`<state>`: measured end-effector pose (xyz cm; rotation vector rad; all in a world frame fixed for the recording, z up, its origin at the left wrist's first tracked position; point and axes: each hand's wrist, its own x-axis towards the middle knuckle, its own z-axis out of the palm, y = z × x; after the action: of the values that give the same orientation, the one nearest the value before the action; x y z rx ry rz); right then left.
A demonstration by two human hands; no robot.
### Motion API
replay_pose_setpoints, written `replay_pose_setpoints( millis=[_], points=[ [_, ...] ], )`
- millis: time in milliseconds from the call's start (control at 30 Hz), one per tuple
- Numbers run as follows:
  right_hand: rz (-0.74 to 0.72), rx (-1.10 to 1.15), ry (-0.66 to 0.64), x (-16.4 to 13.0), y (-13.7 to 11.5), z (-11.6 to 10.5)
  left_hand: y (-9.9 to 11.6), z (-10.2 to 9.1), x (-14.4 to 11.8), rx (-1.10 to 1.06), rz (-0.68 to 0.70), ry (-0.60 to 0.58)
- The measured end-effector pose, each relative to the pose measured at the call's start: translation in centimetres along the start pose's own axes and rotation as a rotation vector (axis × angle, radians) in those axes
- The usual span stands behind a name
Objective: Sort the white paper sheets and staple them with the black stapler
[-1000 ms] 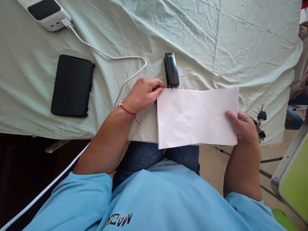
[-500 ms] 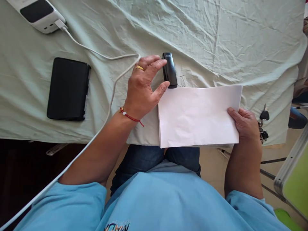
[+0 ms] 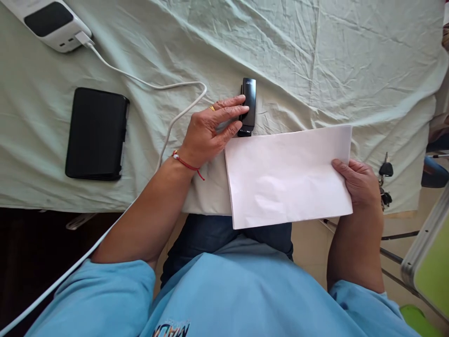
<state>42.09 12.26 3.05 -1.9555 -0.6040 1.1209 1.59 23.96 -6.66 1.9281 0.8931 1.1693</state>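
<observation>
Black stapler (image 3: 248, 106), upper centre on the cloth-covered desk (image 3: 315, 61): left hand (image 3: 210, 131) fingers closing around it, not lifted; right hand (image 3: 358, 182) pinches the paper stack (image 3: 287, 175) centre-right, apparently unstapled.

black case (image 3: 96, 134) - left | charger (image 3: 49, 23) - cable (image 3: 164, 86) | keys (image 3: 385, 182) - right edge

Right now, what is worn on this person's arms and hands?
Both forearms are bare below short light-blue sleeves. The left hand has a red cord bracelet with a small bead at the wrist and a gold ring on one finger. The right hand shows nothing worn.
</observation>
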Motion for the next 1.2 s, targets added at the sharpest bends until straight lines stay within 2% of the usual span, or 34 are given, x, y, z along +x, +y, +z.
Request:
replay_pose_setpoints(
  millis=[200,467,733,1033,1200],
  points=[
    [0.037,0.026,0.000,-0.5,0.7,0.0,0.3,0.1,0.2,-0.027,-0.005,0.012],
    [0.013,0.056,0.006,-0.8,0.8,0.5,2.5,0.2,0.5,0.006,-0.134,0.053],
    [0.014,0.096,0.053,-0.5,1.2,0.2,2.8,0.2,0.5,-0.002,-0.157,0.060],
    [-0.004,0.110,0.106,-0.1,1.8,-0.1,2.2,0.2,0.4,0.039,-0.121,0.055],
    [-0.017,0.106,0.114,-0.3,2.0,-0.1,-0.2,0.4,0.1,0.154,-0.038,0.063]
  ],
)
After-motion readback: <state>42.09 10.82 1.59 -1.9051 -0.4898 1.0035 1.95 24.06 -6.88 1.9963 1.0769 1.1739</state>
